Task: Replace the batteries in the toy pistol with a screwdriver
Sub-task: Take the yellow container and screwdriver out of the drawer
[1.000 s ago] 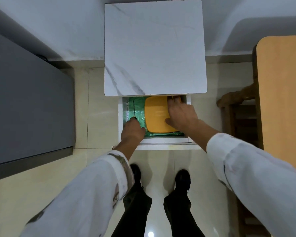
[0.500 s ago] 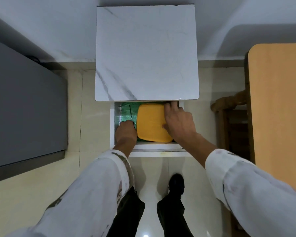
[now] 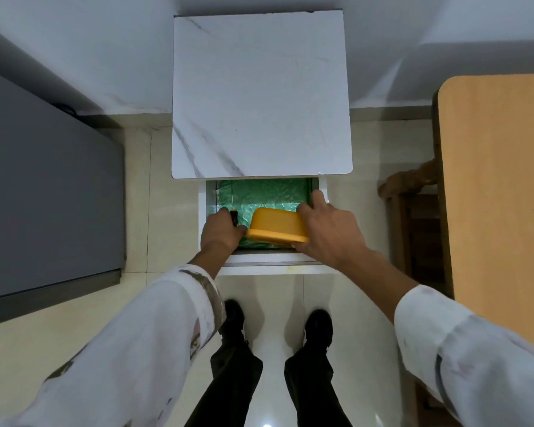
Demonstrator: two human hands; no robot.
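The orange box has tilted up in the gripping right hand. Just left of it, the left hand clasps the screwdriver (shaft pointing up-frame).

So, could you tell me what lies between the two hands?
In the head view, the yellow box, gripped by the right hand; the left hand grips a screwdriver.

Yellow box now up, aslant.

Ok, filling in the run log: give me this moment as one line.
drawer: open | left hand: grips dark tool handle | right hand: holds orange box tilted over green liner
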